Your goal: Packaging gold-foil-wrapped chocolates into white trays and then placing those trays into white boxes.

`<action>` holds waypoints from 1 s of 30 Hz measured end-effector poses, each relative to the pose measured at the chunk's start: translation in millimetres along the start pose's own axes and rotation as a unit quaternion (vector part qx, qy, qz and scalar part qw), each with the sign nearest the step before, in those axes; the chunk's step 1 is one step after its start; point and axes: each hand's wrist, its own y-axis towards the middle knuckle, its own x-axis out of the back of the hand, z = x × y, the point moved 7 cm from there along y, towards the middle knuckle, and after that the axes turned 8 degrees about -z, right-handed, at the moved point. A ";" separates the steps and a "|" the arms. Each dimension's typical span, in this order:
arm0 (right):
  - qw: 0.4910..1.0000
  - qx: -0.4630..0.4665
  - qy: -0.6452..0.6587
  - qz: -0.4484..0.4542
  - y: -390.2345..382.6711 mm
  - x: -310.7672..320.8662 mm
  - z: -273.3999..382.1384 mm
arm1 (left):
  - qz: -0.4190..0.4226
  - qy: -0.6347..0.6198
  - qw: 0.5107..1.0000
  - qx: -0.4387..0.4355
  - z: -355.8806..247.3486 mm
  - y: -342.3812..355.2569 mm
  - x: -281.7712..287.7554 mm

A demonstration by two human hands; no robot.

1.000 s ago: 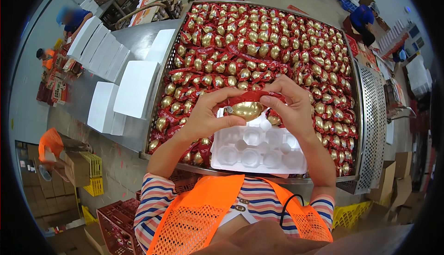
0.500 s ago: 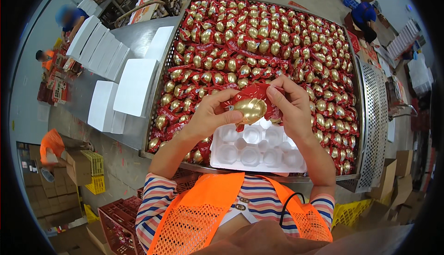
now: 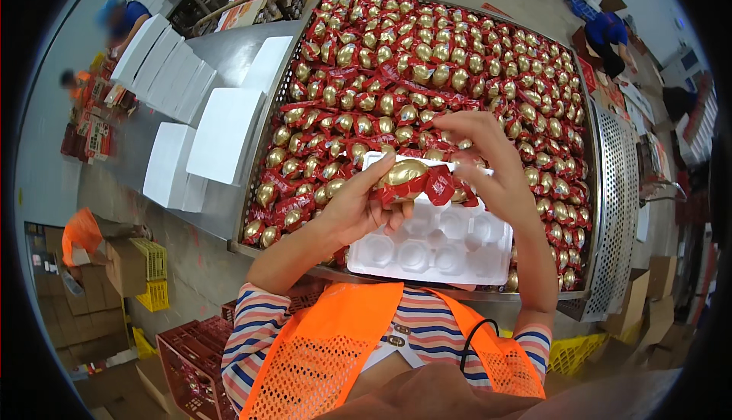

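- I see my left hand (image 3: 352, 208) curled narrowly, thumb and fingers pinching the left end of a gold egg in a red wrapper (image 3: 412, 179).
- My right hand (image 3: 488, 167) is partly curled too, its fingertips on the wrapper's right end, so the egg hangs between both hands.
- The egg sits just above the far edge of a white moulded tray (image 3: 433, 242) with empty round cups; the left hand's lower fingers touch that tray.
- Under and beyond the tray lies a big perforated metal bin (image 3: 614, 214) packed with more wrapped gold eggs (image 3: 427, 69).
- White flat boxes (image 3: 226, 135) rest on the steel table to the left, well apart from my hands.
- My orange vest (image 3: 328, 359) covers the near edge of the view.
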 end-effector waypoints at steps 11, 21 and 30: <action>0.996 0.065 -0.053 0.014 -15.8 -12.8 8.6 | 0.028 0.017 0.997 0.067 27.1 6.3 -2.1; 0.987 0.062 -0.126 -0.081 -20.2 -9.1 15.6 | -0.080 0.230 0.903 -0.355 -34.2 -12.2 -6.1; 0.996 -0.051 0.021 -0.072 -22.6 -6.7 -11.6 | -0.013 0.100 0.972 -0.212 -21.9 -0.4 1.5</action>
